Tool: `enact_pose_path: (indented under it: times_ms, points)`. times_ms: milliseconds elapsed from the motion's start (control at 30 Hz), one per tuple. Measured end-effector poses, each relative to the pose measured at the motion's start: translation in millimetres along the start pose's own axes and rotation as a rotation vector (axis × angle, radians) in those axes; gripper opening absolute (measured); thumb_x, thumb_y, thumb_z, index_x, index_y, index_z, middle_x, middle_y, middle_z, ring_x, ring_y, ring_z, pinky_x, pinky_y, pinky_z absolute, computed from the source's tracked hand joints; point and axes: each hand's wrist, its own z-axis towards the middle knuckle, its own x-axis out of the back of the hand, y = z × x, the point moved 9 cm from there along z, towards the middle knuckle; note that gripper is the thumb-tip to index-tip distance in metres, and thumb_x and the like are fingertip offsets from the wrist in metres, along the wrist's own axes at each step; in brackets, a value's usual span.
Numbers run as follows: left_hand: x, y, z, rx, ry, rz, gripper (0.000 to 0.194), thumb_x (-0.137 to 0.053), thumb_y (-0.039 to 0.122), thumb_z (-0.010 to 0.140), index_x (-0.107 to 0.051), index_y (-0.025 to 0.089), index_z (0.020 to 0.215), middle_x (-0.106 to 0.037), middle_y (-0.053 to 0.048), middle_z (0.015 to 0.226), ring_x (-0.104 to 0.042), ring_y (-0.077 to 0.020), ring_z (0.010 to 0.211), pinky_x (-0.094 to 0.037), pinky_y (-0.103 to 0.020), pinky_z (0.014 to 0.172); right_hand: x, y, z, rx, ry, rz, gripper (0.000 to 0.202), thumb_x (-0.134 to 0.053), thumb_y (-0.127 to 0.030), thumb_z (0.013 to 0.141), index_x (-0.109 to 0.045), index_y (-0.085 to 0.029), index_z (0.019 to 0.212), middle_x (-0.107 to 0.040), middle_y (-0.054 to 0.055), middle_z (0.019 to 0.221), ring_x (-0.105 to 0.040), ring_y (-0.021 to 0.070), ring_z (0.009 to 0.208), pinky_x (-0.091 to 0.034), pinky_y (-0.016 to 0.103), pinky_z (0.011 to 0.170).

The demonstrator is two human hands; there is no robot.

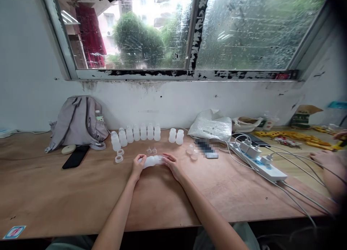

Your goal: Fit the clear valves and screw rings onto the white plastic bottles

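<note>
A whitish translucent bottle (pixel 152 161) lies on its side just above the wooden table, held between both hands. My left hand (pixel 138 166) is wrapped round its left end, and my right hand (pixel 172 164) has its fingers on the clear right end. Behind them several bottles with clear tops (pixel 136 132) stand in a row. Two bottles without tops (pixel 176 136) stand to the right of that row. Two clear nipples (pixel 151 150) rest between the row and my hands. White rings (pixel 119 158) lie at the left, and round translucent pieces (pixel 193 156) at the right.
At the left are a grey backpack (pixel 81 123), a black phone (pixel 76 157) and a round beige object (pixel 68 149). A white plastic bag (pixel 211 125), a power strip (pixel 260 166) and loose cables lie right. Another person's hand (pixel 325 157) is at the far right.
</note>
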Motion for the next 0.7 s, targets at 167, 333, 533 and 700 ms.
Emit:
enact_pose_path:
  times_ms: [167, 333, 533, 700]
  points:
    - [-0.9, 0.4, -0.7, 0.004, -0.020, 0.048, 0.026, -0.053, 0.040, 0.066, -0.060, 0.016, 0.068, -0.060, -0.002, 0.068, -0.053, -0.0152, 0.066, -0.038, -0.024, 0.061, -0.9, 1.5, -5.9, -0.029, 0.037, 0.083, 0.035, -0.070, -0.016, 0.051, -0.063, -0.018, 0.085, -0.064, 0.003, 0.089, -0.057, 0.0172, 0.085, -0.043, 0.028, 0.078]
    - [-2.3, 0.7, -1.5, 0.014, -0.051, 0.068, 0.023, -0.053, 0.038, 0.064, -0.061, 0.016, 0.065, -0.061, -0.001, 0.066, -0.053, -0.0149, 0.065, -0.038, -0.024, 0.059, -12.9, 3.8, -20.3, -0.041, -0.003, 0.089, 0.032, -0.069, -0.023, 0.056, -0.064, -0.016, 0.086, -0.065, 0.003, 0.080, -0.058, 0.0161, 0.081, -0.043, 0.029, 0.079]
    - [-4.8, 3.3, -3.4, 0.024, -0.080, 0.047, 0.023, -0.053, 0.039, 0.063, -0.060, 0.016, 0.062, -0.060, 0.000, 0.063, -0.053, -0.0142, 0.063, -0.038, -0.023, 0.058, -10.8, 3.8, -26.5, -0.023, 0.081, 0.120, 0.037, -0.071, -0.018, 0.051, -0.059, -0.018, 0.087, -0.065, 0.003, 0.084, -0.058, 0.0164, 0.084, -0.043, 0.030, 0.080]
    - [-7.1, 8.3, -4.8, 0.023, -0.117, 0.043, 0.023, -0.051, 0.037, 0.063, -0.060, 0.016, 0.058, -0.059, 0.000, 0.060, -0.053, -0.0144, 0.061, -0.037, -0.022, 0.055, -12.9, 4.8, -23.0, -0.032, 0.041, 0.136, 0.037, -0.067, -0.011, 0.048, -0.056, -0.019, 0.083, -0.065, 0.003, 0.084, -0.058, 0.0182, 0.086, -0.042, 0.030, 0.078]
